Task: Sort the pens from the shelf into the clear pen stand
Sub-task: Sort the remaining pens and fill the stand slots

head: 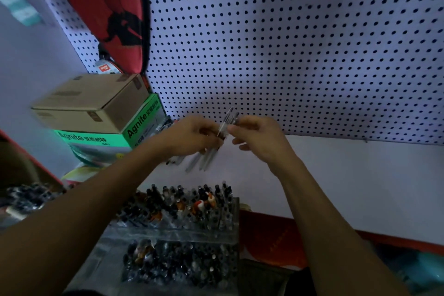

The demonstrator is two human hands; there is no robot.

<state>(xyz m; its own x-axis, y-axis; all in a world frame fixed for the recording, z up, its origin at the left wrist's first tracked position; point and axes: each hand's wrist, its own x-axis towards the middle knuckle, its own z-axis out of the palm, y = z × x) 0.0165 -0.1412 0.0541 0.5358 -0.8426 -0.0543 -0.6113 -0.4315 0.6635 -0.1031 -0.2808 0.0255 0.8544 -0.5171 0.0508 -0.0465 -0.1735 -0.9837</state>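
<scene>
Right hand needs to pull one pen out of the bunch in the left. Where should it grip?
Pinch the clear pen by its upper end, coming from the right. That end stands up free above the left hand; the lower barrels are bundled in its fingers. The right hand already pinches there.

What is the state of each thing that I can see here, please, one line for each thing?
left hand: grips a bundle of pens
bundle of pens: held above the shelf, tips slanting down
right hand: pinches one clear pen
clear pen: raised, tilted, between both hands
clear pen stand: upright, many slots filled with pens
brown carton: closed, stacked on the green box
green box: closed, lying on the shelf
</scene>
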